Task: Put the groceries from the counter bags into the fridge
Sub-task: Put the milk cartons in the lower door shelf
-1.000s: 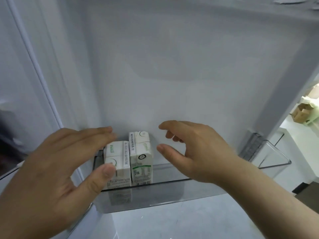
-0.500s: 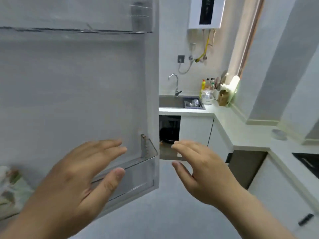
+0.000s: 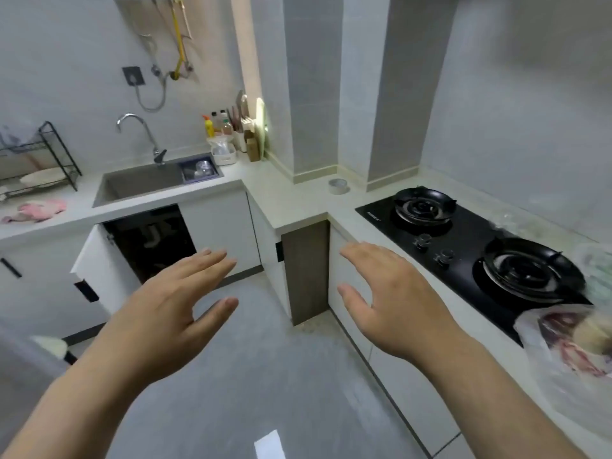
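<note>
A clear plastic grocery bag (image 3: 563, 342) with red meat inside lies on the counter at the right edge, beside the stove. More thin plastic bagging (image 3: 596, 273) shows blurred just above it. My left hand (image 3: 169, 313) and my right hand (image 3: 394, 299) are both raised over the floor, fingers straight and spread, holding nothing. The right hand is nearer the bag, roughly a hand's length to its left. The fridge is out of view.
A black two-burner gas stove (image 3: 470, 246) fills the right counter. A sink (image 3: 139, 185) with a tap sits in the far counter, with an open cabinet door (image 3: 99, 276) beneath it. A dish rack (image 3: 43, 164), bottles (image 3: 215, 122) and a tape roll (image 3: 337, 186) stand on the counter.
The view has swung right, from the milk cartons in the fridge door shelf, past the door edge, to the kitchen counters. Both hands stay open and empty.
</note>
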{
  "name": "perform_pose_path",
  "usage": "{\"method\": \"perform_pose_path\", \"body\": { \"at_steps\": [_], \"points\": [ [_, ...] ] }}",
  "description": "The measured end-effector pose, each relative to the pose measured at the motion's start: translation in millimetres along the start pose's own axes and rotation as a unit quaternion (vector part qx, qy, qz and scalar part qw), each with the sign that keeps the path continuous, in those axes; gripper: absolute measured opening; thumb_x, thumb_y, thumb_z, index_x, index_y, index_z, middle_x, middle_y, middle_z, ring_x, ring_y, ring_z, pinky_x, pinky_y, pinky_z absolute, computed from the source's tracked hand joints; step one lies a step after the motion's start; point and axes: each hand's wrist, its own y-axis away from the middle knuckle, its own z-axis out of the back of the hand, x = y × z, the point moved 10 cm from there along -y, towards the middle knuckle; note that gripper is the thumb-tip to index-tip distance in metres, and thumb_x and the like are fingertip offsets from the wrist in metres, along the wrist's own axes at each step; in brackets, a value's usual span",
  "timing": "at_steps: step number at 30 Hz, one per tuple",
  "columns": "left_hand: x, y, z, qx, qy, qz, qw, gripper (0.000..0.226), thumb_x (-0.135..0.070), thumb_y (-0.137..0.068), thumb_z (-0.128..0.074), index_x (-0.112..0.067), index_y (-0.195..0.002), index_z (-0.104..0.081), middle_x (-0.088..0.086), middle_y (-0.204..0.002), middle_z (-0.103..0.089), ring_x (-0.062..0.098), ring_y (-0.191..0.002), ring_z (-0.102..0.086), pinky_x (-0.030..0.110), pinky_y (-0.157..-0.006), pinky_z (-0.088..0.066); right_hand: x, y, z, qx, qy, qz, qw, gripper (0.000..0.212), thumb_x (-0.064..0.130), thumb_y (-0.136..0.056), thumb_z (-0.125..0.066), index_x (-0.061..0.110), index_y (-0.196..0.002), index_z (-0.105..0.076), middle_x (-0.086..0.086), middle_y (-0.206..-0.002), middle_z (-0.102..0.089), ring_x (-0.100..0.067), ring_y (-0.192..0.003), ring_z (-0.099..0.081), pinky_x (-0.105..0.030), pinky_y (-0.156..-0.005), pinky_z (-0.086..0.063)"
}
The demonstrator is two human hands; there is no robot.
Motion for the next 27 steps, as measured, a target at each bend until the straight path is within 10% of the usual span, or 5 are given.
{"method": "perform_pose_path", "body": {
  "at_steps": [12, 27],
  "points": [
    [-183, -151, -135, 0.105, 0.104, -0.198, 0.969, 0.068, -0.068, -0.079, -0.03, -0.046, -0.142, -0.018, -0.03, -0.143, -0.011, -0.011, -0.131, -0.008, 0.02, -0.111, -0.011, -184, 95, 88, -0.034, 0.12, -0.249, 0.96, 0.051, 0.037, -0.097, -0.05, 0.026, -0.146, -0.04, 0.012, -0.15, -0.04, -0.005, -0.14, -0.029, -0.013, -0.109, -0.011],
    [-309, -248, -330, 0.276, 0.23, -0.347, 0.866, 0.066, -0.062, -0.08, -0.05, -0.038, -0.14, -0.042, -0.031, -0.142, -0.026, -0.009, -0.133, -0.022, 0.023, -0.1, -0.036, -315, 173, 89, -0.052, 0.073, -0.541, 0.836, 0.055, 0.035, -0.098, -0.05, 0.03, -0.15, -0.033, 0.013, -0.151, -0.037, -0.007, -0.137, -0.034, -0.02, -0.11, -0.028]
  ]
}}
